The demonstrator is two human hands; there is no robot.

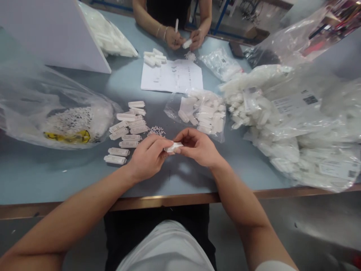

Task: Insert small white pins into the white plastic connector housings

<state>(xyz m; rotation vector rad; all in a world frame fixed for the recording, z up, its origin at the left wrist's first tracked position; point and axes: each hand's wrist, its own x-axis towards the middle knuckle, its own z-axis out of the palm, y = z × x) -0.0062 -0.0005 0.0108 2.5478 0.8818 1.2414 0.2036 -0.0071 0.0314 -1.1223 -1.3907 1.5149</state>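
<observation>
The head view looks down on a grey-blue desk (84, 177), and both hands of the person meet just above it, near the front edge. The left hand (148, 156) and the right hand (197, 146) hold one small white plastic piece (174, 147) between them. The left fingers (162, 145) are closed on one end of it and the right fingers (184, 145) pinch the other end, so both hands are grasping it. The piece does not touch the desk. It seems to be held from two sides so that it stays steady and close to the eyes. What the fingertips do on it is too small to tell.

Just left of the hands, a group of similar white pieces (126, 128) lies flat on the desk, side by side in loose rows. This looks like a way to keep them apart from the other stock. Near them is a small heap of tiny white bits (156, 131), within easy reach of both hands. Behind the right hand lies an open clear bag (201, 113) with more white parts.

A large plastic bag (56, 113) fills the left side, and a big heap of filled bags (296, 124) covers the right side. Further back is a printed paper sheet (172, 75). Beyond it, a co-worker's hands (173, 37) hold another white part.
</observation>
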